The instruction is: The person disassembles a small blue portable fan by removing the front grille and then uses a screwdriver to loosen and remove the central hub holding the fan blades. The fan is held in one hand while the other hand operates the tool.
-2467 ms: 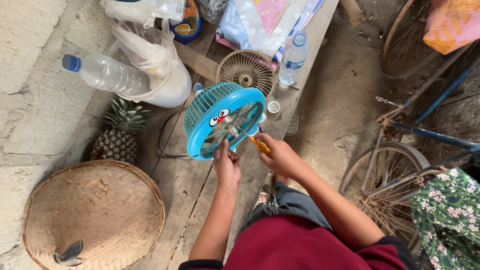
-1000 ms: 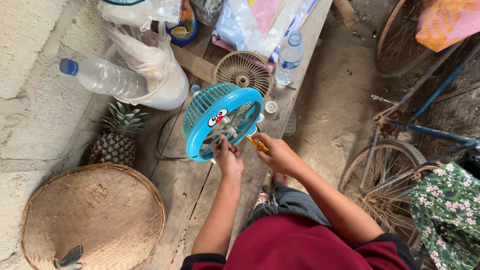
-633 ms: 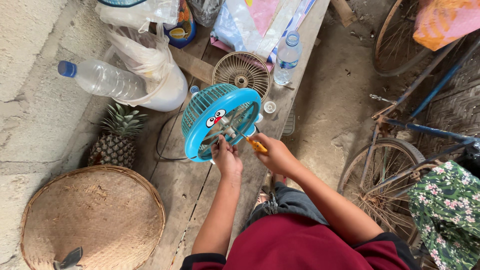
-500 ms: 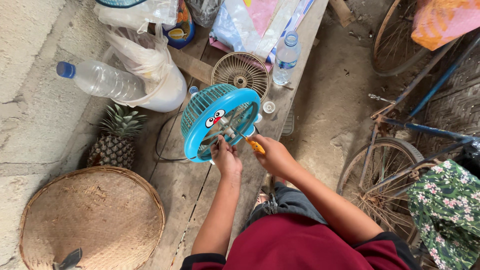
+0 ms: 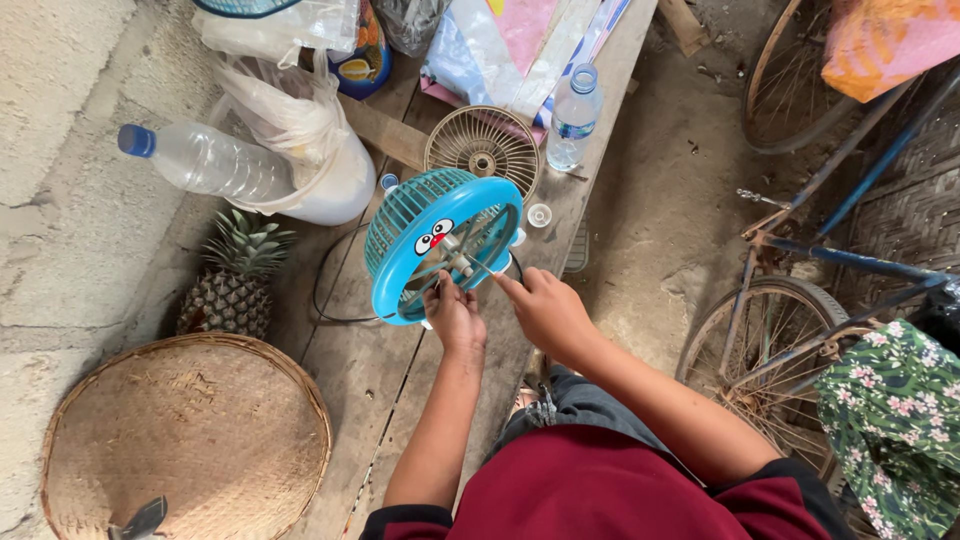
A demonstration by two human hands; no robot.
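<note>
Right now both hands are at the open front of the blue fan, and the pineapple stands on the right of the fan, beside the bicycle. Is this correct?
Not quite. The head view shows the left hand and right hand at the blue fan, but the pineapple stands to its left, by the wall and above the woven tray. The bicycle is on the right.

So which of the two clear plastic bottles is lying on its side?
The larger bottle by the wall, blue cap pointing left, lies on its side beside the white bag. The smaller bottle stands upright.

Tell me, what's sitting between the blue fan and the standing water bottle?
In the head view, a round tan fan grille lies flat on the wooden bench, between the blue fan and the standing water bottle.
</note>
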